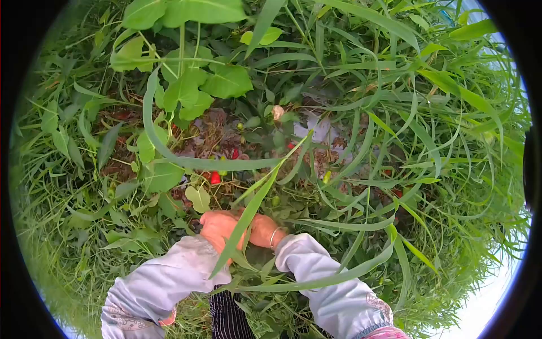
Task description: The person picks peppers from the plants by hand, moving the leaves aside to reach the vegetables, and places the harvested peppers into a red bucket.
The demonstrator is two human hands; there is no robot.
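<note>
My left hand (220, 227) is low in the middle of the view, its back up and its fingers bent down into the foliage. Close beside it on the right is my right hand (263, 230), with a bracelet (273, 237) at the wrist. A long grass blade (248, 217) crosses in front of both hands. Leaves and the hands themselves hide the fingertips, so what they hold cannot be made out. Just above the hands a red pepper (215, 178) hangs among leaves, with another red pepper (235, 153) a little higher.
Broad heart-shaped leaves (183, 90) stand at the upper left. Tall grass (451, 113) fills the right side. Pale plastic sheeting (313, 127) and dry litter show on the ground in the middle. A green pepper (327, 177) hangs right of centre.
</note>
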